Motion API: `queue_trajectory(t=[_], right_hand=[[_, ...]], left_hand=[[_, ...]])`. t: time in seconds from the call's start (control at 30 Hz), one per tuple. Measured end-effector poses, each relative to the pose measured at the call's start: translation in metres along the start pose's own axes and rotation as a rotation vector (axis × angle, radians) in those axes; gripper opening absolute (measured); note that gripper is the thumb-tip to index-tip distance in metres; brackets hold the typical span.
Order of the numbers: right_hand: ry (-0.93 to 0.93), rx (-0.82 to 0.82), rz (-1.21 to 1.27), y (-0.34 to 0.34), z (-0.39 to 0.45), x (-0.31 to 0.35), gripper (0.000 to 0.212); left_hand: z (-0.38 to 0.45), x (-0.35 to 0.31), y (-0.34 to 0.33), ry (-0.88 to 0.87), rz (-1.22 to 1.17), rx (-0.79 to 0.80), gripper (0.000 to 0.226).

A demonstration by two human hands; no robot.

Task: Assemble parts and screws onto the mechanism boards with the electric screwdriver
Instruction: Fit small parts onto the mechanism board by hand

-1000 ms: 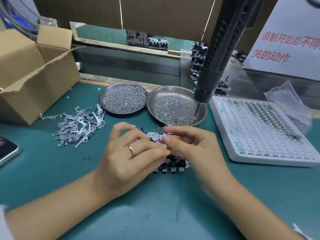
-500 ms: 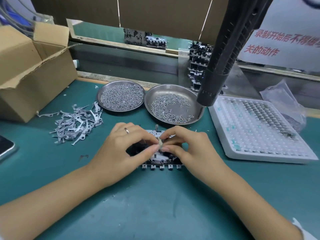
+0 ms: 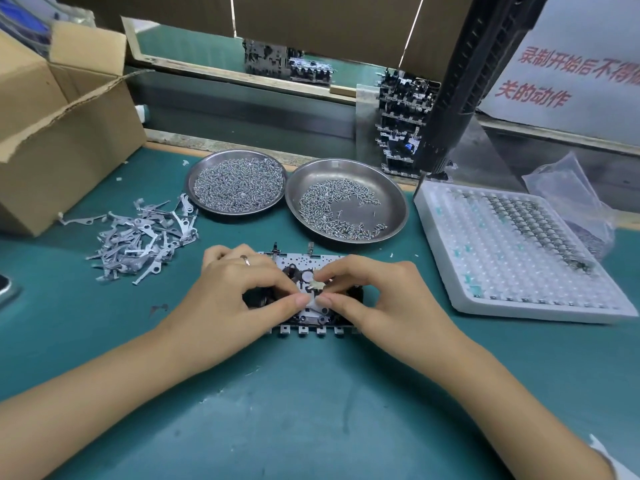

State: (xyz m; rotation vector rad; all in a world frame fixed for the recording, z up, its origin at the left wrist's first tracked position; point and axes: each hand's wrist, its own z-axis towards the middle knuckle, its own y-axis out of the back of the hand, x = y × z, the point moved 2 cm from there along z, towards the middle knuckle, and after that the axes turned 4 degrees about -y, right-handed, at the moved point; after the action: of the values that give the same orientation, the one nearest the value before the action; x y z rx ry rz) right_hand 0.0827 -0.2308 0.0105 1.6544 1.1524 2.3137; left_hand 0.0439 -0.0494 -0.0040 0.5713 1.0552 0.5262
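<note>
Head view: my left hand [image 3: 239,292] and right hand [image 3: 374,299] rest on the mechanism board [image 3: 304,268] on the green mat [image 3: 311,410], fingertips together pinching a small metal part [image 3: 317,285]. The electric screwdriver [image 3: 460,84] hangs above the right screw dish [image 3: 394,195].

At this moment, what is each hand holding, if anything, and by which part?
Both hands, left hand and right hand, pinch a small metal part by its edges over the mechanism board. The exact grip points are hidden by fingertips.
</note>
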Motion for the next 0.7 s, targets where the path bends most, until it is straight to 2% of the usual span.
queue_trajectory(t=[0.2,0.33,0.43,0.7], right_hand=[[0.056,0.020,-0.084,-0.0018,-0.0043,0.0012,0.026],[0.135,0.003,-0.158,-0.0033,-0.0067,0.0048,0.028],[0.183,-0.002,-0.209,-0.0042,-0.0072,0.0056,0.028],[0.239,-0.030,-0.280,-0.0076,-0.0100,0.0051,0.017]], left_hand=[[0.0020,-0.0003,0.0013,0.023,0.011,0.005,0.011],[0.0027,0.0035,0.0002,0.030,-0.013,0.009,0.031],[0.0034,0.0045,-0.0006,0.042,-0.008,0.016,0.032],[0.0047,0.0060,-0.0018,0.049,-0.013,0.016,0.032]])
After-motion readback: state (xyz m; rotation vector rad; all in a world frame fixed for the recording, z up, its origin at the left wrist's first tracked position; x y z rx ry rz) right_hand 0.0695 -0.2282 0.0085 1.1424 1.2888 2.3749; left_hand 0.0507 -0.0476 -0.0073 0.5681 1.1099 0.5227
